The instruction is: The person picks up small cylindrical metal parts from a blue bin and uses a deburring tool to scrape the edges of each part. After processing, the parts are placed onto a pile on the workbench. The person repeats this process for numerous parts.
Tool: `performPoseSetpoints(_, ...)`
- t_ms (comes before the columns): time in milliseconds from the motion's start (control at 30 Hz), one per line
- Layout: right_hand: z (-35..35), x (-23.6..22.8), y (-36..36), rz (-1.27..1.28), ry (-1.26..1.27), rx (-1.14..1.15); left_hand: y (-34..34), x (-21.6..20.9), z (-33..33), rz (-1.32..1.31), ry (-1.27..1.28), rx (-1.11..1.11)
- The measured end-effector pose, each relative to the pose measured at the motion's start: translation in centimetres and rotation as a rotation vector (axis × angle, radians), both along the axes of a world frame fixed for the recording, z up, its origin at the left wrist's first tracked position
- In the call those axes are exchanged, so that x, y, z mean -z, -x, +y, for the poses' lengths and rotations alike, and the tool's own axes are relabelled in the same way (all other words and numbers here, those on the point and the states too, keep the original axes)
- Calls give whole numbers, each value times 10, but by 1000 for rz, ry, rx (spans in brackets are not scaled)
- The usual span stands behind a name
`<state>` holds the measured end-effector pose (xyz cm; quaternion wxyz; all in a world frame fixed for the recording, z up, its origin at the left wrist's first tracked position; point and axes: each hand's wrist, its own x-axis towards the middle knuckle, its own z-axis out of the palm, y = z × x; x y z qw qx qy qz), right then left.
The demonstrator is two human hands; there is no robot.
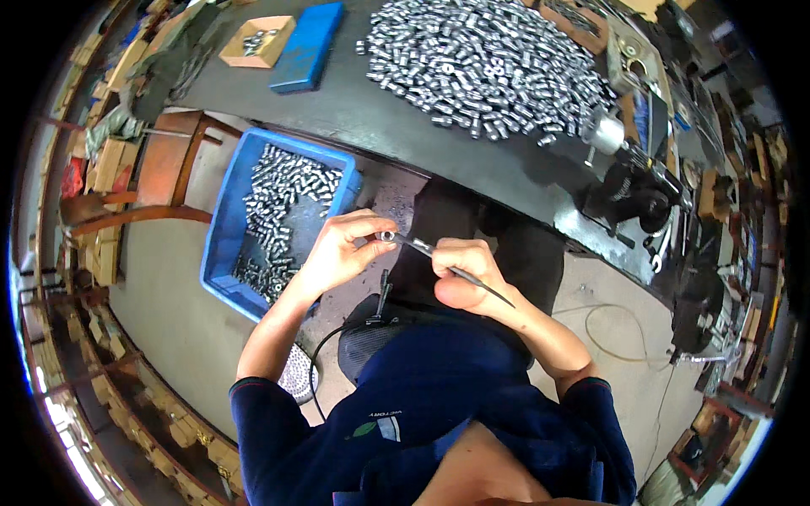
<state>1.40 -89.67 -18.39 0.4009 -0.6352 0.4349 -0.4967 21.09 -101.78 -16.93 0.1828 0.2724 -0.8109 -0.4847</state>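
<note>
A: What do the 2 hands have?

B: The left hand [337, 251] pinches a small metal sleeve [387, 237] between thumb and fingertips, fingers [364, 224] curled close round it. The right hand [462, 271] is closed on a thin dark tool [456, 270], held like a pen, its tip meeting the sleeve's open end.

A: Where is the sleeve, then?

B: In the air in front of the person's chest, between the 2 hands, above the lap and just right of the blue bin [221, 244].

A: What is in the bin?

B: A heap of the same shiny sleeves [283, 211], piled against its far and right sides. The bin sits low, beside the person's left knee and below the edge of the bench [337, 110].

A: And on the bench?

B: A broad pile of metal parts [485, 63] spread across its middle. Left of that lies a flat blue box [309, 46], and next to it a small cardboard tray [258, 42] with a few parts inside. At the right end stands a machine [629, 169] with a round silver head.

A: Anything else near the hands?

B: A wooden chair [164, 173] stands left of the bin. A black cable [325, 354] runs down from under the left forearm. The person wears a dark blue short-sleeved shirt [439, 396].

A: Is the tool inside the sleeve?

B: I cannot tell; the tip touches its mouth, but how deep it goes is too small to see.
</note>
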Motion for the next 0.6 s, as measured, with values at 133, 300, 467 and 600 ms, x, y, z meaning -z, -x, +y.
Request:
performPoseSetpoints(133,1,4,2,24,0,34,14,8,5,71,-25,9)
performPoseSetpoints(300,-2,5,3,38,-7,19,17,8,8,-5,9,-5)
performPoseSetpoints(467,-2,12,0,136,13,37,24,-2,15,-77,250,27)
performPoseSetpoints(600,0,16,1,213,-1,71,30,-9,16,-154,582,152)
